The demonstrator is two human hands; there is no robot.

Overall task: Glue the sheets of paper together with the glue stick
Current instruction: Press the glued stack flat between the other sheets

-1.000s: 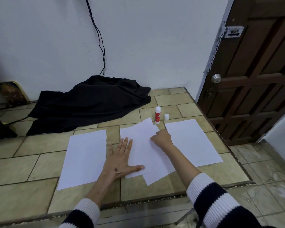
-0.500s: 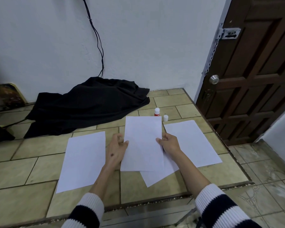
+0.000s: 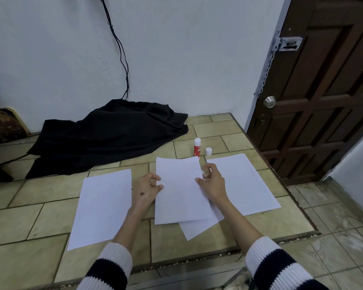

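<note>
I hold a white sheet by its two side edges, lifted a little off the tiled counter. My left hand pinches its left edge and my right hand pinches its right edge. Under it lies a second sheet, skewed, with a corner sticking out at the front. A third sheet lies flat to the left and a fourth sheet to the right. The red and white glue stick stands upright behind the held sheet, with its white cap off beside it.
A black cloth is heaped at the back by the wall, with a black cable hanging above it. The counter's right edge drops to a tiled floor beside a brown wooden door. The front edge runs near my sleeves.
One second ago my left hand lay flat on the middle sheets and my right fist pressed them. Both hands then took the top sheet by its sides and lifted it straight.
</note>
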